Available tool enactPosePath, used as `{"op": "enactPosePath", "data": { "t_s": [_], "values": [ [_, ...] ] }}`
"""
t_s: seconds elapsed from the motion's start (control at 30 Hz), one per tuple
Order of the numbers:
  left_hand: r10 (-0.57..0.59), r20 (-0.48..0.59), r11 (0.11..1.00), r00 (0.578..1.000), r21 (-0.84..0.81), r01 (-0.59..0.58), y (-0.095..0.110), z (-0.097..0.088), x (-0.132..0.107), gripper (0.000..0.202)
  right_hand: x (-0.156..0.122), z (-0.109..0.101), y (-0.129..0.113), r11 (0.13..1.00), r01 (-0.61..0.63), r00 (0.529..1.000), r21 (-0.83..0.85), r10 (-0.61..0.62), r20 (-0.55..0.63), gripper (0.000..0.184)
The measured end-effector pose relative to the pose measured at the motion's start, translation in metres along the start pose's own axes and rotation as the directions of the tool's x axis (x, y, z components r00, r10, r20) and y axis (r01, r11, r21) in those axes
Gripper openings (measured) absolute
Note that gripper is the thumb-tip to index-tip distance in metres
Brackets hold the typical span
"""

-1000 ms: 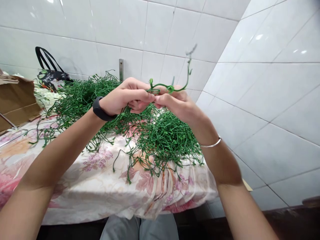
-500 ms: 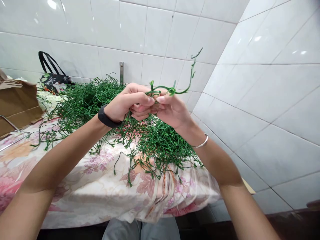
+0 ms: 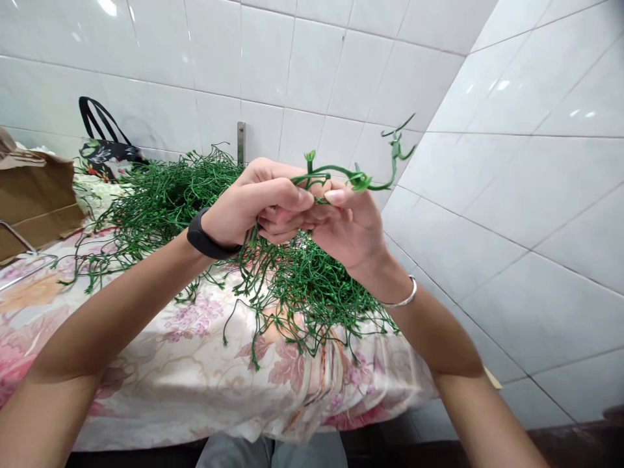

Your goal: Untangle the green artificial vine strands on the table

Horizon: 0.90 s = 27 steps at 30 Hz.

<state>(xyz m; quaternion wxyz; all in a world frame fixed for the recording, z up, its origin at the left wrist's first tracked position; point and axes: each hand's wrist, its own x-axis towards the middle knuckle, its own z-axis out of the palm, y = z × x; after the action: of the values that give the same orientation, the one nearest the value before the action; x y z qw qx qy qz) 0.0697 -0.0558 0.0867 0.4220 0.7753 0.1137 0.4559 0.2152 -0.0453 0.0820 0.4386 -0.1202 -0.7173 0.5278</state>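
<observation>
Between my fingertips is a green artificial flower stem (image 3: 341, 170), its curled end rising to the right over my right hand. My left hand (image 3: 266, 201), with a black band at the wrist, pinches the stem between thumb and curled fingers. My right hand (image 3: 353, 224), wearing a silver bangle, grips the same stem with its thumb close to my left thumb. The stem's middle is partly hidden by my fingers. Under my hands lies a tangled heap of similar green stems (image 3: 324, 279), and a larger heap (image 3: 170, 195) spreads behind my left wrist.
A floral cloth (image 3: 205, 364) covers the table. At the left stand a cardboard box (image 3: 36, 205) and a metal wire frame (image 3: 29, 270). White flowers (image 3: 100, 195) lie beside a black floral bag (image 3: 110, 156). White tiled walls (image 3: 536, 195) bound the back and right.
Both hands have shifted slightly right with the stem. My right hand has moved a little away from my left, and the stem's curled tip has swung right and lower.
</observation>
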Motion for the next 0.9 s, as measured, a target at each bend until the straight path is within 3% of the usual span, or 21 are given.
{"op": "enactPosePath", "data": {
  "t_s": [0.13, 0.27, 0.4, 0.47, 0.53, 0.67, 0.8, 0.9],
  "values": [
    [-0.038, -0.047, 0.995, 0.998, -0.095, 0.033, -0.006, 0.001, 0.002, 0.031, 0.003, -0.004, 0.003, 0.997, -0.041, 0.996, -0.059, 0.036, -0.076, 0.029],
    [-0.119, -0.084, 0.983, 0.989, -0.152, 0.105, -0.001, -0.002, 0.002, 0.034, 0.005, -0.008, 0.002, 0.996, 0.008, 0.999, -0.084, -0.011, -0.045, 0.031],
    [0.128, -0.093, 0.938, 0.987, -0.313, -0.151, 0.023, -0.019, 0.0, 0.034, 0.007, -0.02, -0.007, 0.966, 0.062, 0.988, -0.25, -0.095, -0.121, 0.034],
    [0.16, -0.062, 0.938, 0.985, -0.302, -0.171, 0.032, -0.028, 0.0, 0.035, 0.009, -0.029, -0.013, 0.929, 0.075, 0.982, -0.363, -0.133, -0.137, 0.035],
    [0.132, -0.126, 0.967, 0.983, -0.202, -0.155, 0.033, -0.033, 0.0, 0.034, 0.011, -0.037, -0.017, 0.894, 0.088, 0.98, -0.44, -0.156, -0.12, 0.035],
    [0.073, -0.255, 0.98, 0.964, 0.199, -0.022, 0.019, -0.027, 0.006, 0.027, 0.012, -0.041, -0.02, 0.851, 0.13, 0.98, -0.509, -0.187, -0.062, 0.026],
    [0.063, -0.188, 0.881, 0.98, 0.472, 0.034, 0.008, -0.015, 0.01, 0.032, 0.006, -0.029, -0.022, 0.767, 0.195, 0.977, -0.611, -0.207, 0.051, 0.017],
    [0.073, -0.123, 0.849, 0.99, 0.528, 0.003, 0.008, -0.012, 0.011, 0.034, 0.001, -0.021, -0.024, 0.667, 0.218, 0.972, -0.712, -0.214, 0.097, 0.019]
  ]
}}
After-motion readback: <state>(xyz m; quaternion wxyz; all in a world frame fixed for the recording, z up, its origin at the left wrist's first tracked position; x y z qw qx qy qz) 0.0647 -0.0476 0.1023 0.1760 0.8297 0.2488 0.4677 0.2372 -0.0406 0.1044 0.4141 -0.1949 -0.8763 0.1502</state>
